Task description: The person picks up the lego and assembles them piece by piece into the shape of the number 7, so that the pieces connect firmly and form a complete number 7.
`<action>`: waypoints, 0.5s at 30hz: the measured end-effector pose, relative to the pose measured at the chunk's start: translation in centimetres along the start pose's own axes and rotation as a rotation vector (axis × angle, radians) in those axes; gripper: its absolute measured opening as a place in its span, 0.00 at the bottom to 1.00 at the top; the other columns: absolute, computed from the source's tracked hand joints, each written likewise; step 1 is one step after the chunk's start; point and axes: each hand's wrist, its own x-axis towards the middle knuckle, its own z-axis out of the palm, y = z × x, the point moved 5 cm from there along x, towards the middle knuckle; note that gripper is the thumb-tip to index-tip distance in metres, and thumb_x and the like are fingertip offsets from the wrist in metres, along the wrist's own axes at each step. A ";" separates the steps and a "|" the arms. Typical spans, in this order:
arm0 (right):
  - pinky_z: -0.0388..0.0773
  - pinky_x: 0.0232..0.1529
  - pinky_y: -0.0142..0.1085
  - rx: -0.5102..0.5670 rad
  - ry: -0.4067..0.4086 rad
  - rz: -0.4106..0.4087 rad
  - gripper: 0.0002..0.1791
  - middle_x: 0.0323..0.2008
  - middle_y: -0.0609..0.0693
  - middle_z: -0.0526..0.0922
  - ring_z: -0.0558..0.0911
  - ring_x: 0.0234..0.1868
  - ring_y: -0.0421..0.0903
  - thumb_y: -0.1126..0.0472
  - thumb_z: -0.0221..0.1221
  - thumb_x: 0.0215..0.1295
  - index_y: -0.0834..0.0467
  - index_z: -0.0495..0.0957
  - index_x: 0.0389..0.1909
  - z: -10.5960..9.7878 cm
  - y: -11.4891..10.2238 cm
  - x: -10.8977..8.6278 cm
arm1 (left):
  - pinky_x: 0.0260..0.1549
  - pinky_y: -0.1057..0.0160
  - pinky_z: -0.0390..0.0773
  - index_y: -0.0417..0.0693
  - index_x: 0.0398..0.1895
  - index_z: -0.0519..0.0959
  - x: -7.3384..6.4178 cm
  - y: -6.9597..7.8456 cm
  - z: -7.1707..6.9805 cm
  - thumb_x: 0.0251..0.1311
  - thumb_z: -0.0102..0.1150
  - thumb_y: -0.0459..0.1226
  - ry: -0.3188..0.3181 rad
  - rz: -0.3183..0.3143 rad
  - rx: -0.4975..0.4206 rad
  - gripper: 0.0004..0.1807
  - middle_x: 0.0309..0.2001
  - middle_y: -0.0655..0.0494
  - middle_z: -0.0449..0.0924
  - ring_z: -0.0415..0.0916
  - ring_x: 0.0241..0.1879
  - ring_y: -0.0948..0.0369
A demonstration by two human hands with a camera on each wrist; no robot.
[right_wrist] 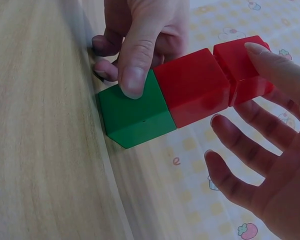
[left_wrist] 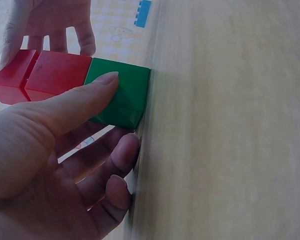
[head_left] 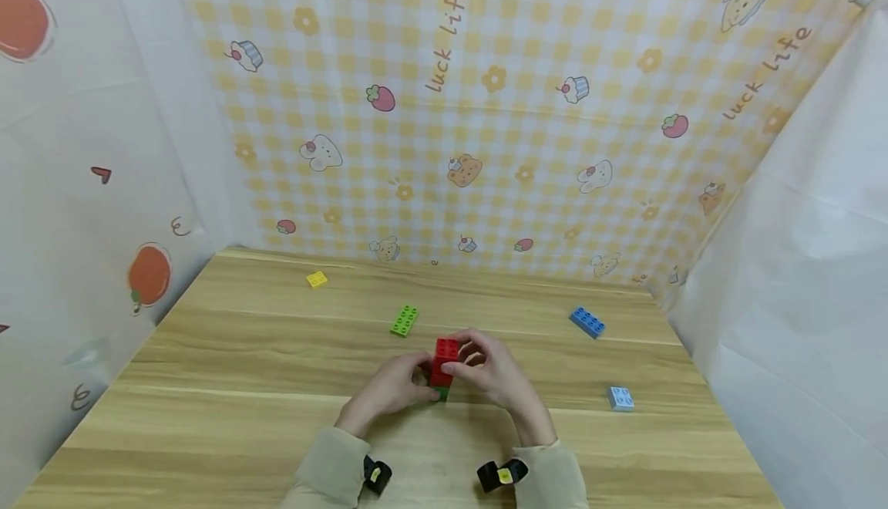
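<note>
near the middle of the wooden table [head_left: 208, 424], in a little upright tower: a smooth, shiny green block [right_wrist: 137, 117] at the bottom, boxy with flat sides; on it, a shiny red block [right_wrist: 192, 90]; above that, a top red block [right_wrist: 240, 57], with round bumps on top and a thin gap showing under it. down low, pinching the green block between thumb and fingers: the left hand [head_left: 391, 387]. up high, gripping the top red block between thumb and fingers, the rest spread loose beside the tower: the right hand [head_left: 498, 376].

just past the tower, a bit to the left: a long light green block [head_left: 405, 321] with two rows of bumps. farther off to the left, a small, flat yellow block [head_left: 316, 279]. over on the right, a long blue block [head_left: 587, 322] and, nearer, a square pale blue block [head_left: 620, 399], all hard and bumpy. under everything, flat wood with wavy stripes. near the wrists, soft cream sleeves [head_left: 333, 463] and black bands [head_left: 382, 469]. at the back, a yellow checked cloth [head_left: 416, 131] with strawberries, cupcakes and flowers.
</note>
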 end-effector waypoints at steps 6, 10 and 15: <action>0.76 0.43 0.45 0.017 -0.003 -0.001 0.15 0.39 0.54 0.82 0.78 0.41 0.55 0.69 0.66 0.60 0.63 0.78 0.48 -0.3 -2.1 -0.4 | 0.42 0.51 0.74 0.46 0.48 0.79 0.1 -0.1 0.1 0.52 0.74 0.37 -0.003 0.002 0.006 0.20 0.41 0.58 0.81 0.75 0.41 0.59; 0.76 0.43 0.44 0.019 -0.001 -0.008 0.15 0.39 0.53 0.82 0.78 0.41 0.55 0.69 0.66 0.60 0.62 0.78 0.48 -0.3 -2.2 -0.4 | 0.43 0.52 0.74 0.46 0.48 0.79 0.1 -0.1 0.0 0.52 0.74 0.37 -0.005 0.008 0.001 0.20 0.41 0.58 0.81 0.75 0.41 0.59; 0.76 0.44 0.46 0.022 -0.012 0.003 0.15 0.39 0.54 0.82 0.78 0.41 0.55 0.68 0.66 0.60 0.63 0.78 0.48 -0.2 -2.1 -0.5 | 0.42 0.52 0.74 0.46 0.48 0.79 0.1 -0.2 0.0 0.52 0.73 0.37 -0.007 0.016 -0.003 0.20 0.41 0.58 0.81 0.75 0.40 0.58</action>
